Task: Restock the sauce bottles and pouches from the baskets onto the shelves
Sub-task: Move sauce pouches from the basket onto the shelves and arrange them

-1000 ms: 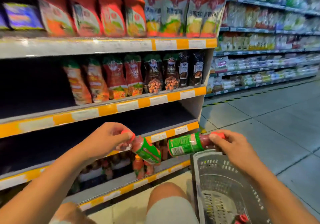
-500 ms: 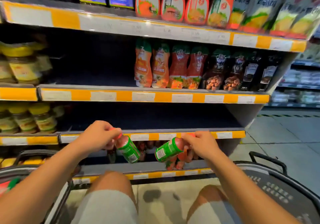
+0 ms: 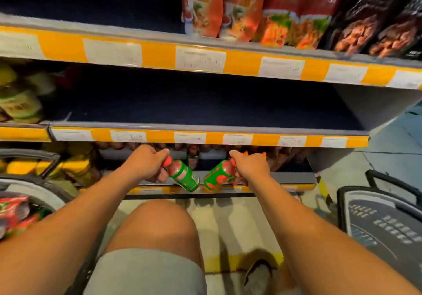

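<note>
both hands low at centre frame: left hand (image 3: 146, 164) wrapped round the neck of one sauce bottle (image 3: 184, 176), right hand (image 3: 249, 168) gripping another bottle (image 3: 217, 176), both tilted inward, bases almost meeting before the bottom shelf (image 3: 294, 178). risk: bases clash, or knock over the standing bottles (image 3: 193, 157) behind.

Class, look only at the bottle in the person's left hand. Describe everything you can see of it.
The bottle is small with a green printed label and reddish sauce showing at its shoulder. Its red cap is mostly hidden in the left hand, which grips it by the neck. It is tilted, base pointing down and right, in front of the lowest shelf, apart from the other bottle.
</note>
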The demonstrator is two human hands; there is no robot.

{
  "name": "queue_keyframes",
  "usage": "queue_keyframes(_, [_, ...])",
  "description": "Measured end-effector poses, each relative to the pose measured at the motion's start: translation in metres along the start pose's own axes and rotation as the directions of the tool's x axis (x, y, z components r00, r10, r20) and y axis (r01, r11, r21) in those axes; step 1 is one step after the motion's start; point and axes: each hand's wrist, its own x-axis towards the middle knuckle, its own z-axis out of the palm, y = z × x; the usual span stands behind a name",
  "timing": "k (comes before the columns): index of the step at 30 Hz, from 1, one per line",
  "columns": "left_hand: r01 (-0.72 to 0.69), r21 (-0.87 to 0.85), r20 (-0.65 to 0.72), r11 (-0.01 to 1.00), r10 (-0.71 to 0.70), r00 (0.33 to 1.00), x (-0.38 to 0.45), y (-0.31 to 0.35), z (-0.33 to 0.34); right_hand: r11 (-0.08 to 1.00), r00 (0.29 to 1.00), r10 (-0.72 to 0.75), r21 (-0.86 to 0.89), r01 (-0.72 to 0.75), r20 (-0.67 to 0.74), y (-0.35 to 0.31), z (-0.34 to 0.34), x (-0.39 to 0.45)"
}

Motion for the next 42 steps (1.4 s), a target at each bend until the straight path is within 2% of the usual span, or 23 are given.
queue_keyframes(3, [-0.002,0.068,-0.005,0.998,0.003,1.000,0.024,-0.011,0.015,0.998,0.998,0.065,0.009,-0.065,0.019,0.011,0.018,0.020])
queue_keyframes(6, [0.022,0.037,0.002,0.999,-0.022,1.000,0.043,-0.018,0.031,0.993,0.994,0.104,0.053,-0.102,-0.027,0.021,0.032,0.036])
queue_keyframes(9, [-0.020,0.106,0.008,0.994,0.019,1.000,0.060,-0.025,0.045,0.992,0.993,0.115,0.047,-0.114,-0.007,0.027,0.047,0.049])
queue_keyframes(14, [-0.114,0.391,-0.083,0.913,0.158,0.984,0.076,-0.026,0.066,0.997,0.997,0.080,-0.005,-0.080,0.007,0.035,0.065,0.070])
queue_keyframes(19, [-0.163,0.573,-0.033,0.803,0.221,0.975,0.092,-0.015,0.089,0.999,0.999,0.024,-0.042,-0.023,0.036,0.035,0.081,0.086])
queue_keyframes(22, [-0.126,0.688,0.017,0.715,0.159,0.987,0.103,-0.012,0.099,0.999,0.998,0.009,-0.038,-0.007,0.060,0.033,0.091,0.093])
queue_keyframes(23, [-0.113,0.692,0.029,0.713,0.129,0.991,0.108,-0.013,0.100,0.999,0.997,0.016,-0.041,-0.013,0.073,0.032,0.094,0.096])
queue_keyframes(25, [-0.071,0.585,0.073,0.808,0.034,0.997,0.118,-0.015,0.105,0.996,0.995,0.016,-0.084,-0.008,0.096,0.032,0.098,0.101])
queue_keyframes(27, [-0.046,0.555,0.133,0.830,-0.033,0.991,0.125,-0.011,0.109,0.980,0.991,-0.025,-0.194,0.051,0.132,0.032,0.101,0.106])
queue_keyframes(30, [-0.078,0.708,0.228,0.702,-0.123,0.966,0.130,0.000,0.116,0.908,0.972,-0.111,-0.376,0.184,0.208,0.026,0.101,0.108])
queue_keyframes(31, [-0.109,0.746,0.249,0.657,-0.123,0.961,0.130,0.002,0.117,0.862,0.962,-0.143,-0.449,0.236,0.233,0.023,0.102,0.108])
queue_keyframes(32, [-0.178,0.802,0.287,0.571,-0.106,0.952,0.133,0.003,0.118,0.798,0.949,-0.180,-0.526,0.295,0.260,0.019,0.102,0.109])
queue_keyframes(34, [-0.222,0.872,0.272,0.437,-0.055,0.961,0.133,0.003,0.119,0.670,0.920,-0.256,-0.632,0.390,0.296,0.015,0.102,0.111])
queue_keyframes(36, [-0.246,0.886,0.236,0.394,0.074,0.969,0.136,0.000,0.119,0.609,0.883,-0.333,-0.640,0.469,0.331,0.013,0.099,0.110])
queue_keyframes(39, [-0.286,0.849,0.190,0.445,0.249,0.950,0.137,-0.004,0.113,0.513,0.777,-0.447,-0.585,0.628,0.443,0.013,0.092,0.112])
queue_keyframes(42, [-0.479,0.769,0.338,0.425,0.366,0.867,0.136,-0.005,0.106,0.427,0.687,-0.540,-0.545,0.721,0.486,0.014,0.085,0.111])
